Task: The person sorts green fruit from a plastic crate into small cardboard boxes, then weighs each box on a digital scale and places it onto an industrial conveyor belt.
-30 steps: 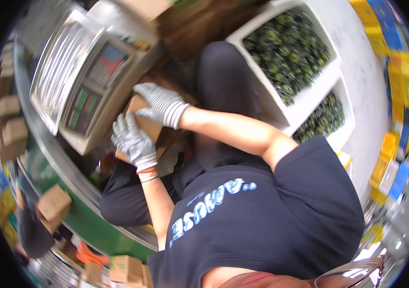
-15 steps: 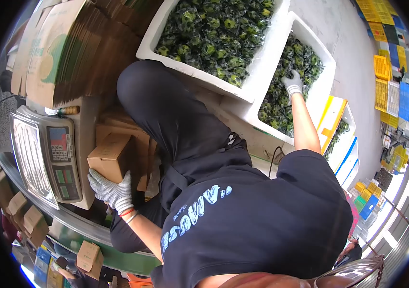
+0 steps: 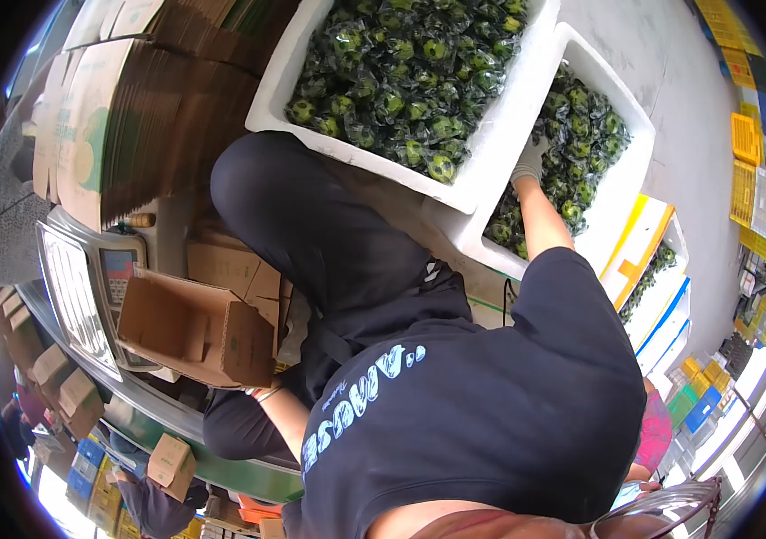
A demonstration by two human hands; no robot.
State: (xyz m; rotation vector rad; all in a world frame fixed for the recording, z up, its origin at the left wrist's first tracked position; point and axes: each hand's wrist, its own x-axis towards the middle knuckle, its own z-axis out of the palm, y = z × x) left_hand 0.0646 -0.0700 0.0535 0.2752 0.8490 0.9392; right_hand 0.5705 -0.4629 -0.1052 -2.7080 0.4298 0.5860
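Observation:
My left hand (image 3: 262, 390), mostly hidden, is at the lower edge of a cardboard box (image 3: 248, 346) and holds it tilted, its open side facing up and left over the edge of the scale (image 3: 73, 287). My gloved right hand (image 3: 528, 167) is inside the smaller white foam box (image 3: 639, 148), against its left inner side, among dark plastic-wrapped green items (image 3: 581, 157). Its fingers are not clear enough to read. A larger foam box (image 3: 262, 103) beside it is full of the same wrapped items.
Flattened cartons (image 3: 145, 130) are stacked at the upper left. More cardboard (image 3: 221, 263) lies by my knee. Another foam box with yellow tape (image 3: 639, 238) is at the right. Coloured crates (image 3: 742, 193) stand farther right. A person (image 3: 154, 503) is at the lower left.
The cardboard box has turned from showing its closed side to showing its open inside, and my left hand has gone beneath it. My right hand has shifted left and deeper into the foam box.

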